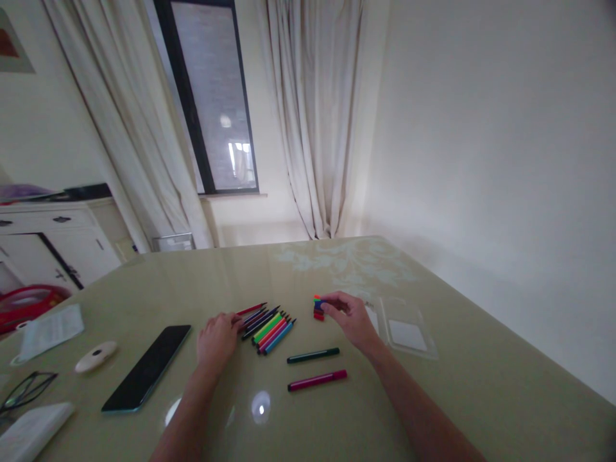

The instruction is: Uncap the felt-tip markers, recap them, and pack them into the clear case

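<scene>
A row of uncapped felt-tip pens [272,330] lies side by side on the table, their dark tips pointing away and to the right. At the row's left end, my left hand [219,337] has its curled fingers on the near end of a red felt-tip pen [253,308]; the fingertips partly hide it and the dark pens beside it. Farther right, my right hand [353,321] pinches a dark blue pen cap [318,306] amid a small cluster of caps, with orange, green and red ones showing. Two capped pens, one dark green [312,355] and one magenta [317,380], lie between my forearms.
A clear plastic case [409,330] with a white card lies right of my right hand. To the left are a phone [148,367], an oval pale object [96,357], eyeglasses [29,391], a white box-like item [36,431] and a face mask [51,330]. A wall borders the table's right side.
</scene>
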A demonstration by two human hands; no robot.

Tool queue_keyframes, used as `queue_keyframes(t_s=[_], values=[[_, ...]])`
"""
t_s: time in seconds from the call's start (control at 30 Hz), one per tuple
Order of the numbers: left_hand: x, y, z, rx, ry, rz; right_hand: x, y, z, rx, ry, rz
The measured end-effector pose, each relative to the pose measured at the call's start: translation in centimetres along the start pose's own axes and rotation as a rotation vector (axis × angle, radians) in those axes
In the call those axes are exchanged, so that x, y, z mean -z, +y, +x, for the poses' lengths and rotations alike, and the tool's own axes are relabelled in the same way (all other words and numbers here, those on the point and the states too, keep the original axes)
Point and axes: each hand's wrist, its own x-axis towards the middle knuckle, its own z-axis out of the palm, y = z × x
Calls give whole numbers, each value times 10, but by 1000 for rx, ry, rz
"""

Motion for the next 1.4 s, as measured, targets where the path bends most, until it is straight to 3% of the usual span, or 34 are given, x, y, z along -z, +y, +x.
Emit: queue_keyframes(t_s=[0.1,0.17,0.27,0.37,0.8,1.23,1.4], values=[[2,8,0,-15,54,-96,-2,-3,-1,6,5,-9],[4,20,-1,-82,83,-324,-2,-4,-1,9,4,-8],[5,43,-7,-272,18,-706,-2,-4,-1,20,9,-12],[6,63,-16,-379,-39,-838,-1,-3,-1,41,20,-15],[12,76,-27,-424,-62,-843,-4,-9,-2,20,-7,10],[3,85,-36,-390,-90,-851,2,0,0,-62,-146,70],[5,92,-42,-353,-118,-876,3,1,0,-77,-129,83]])
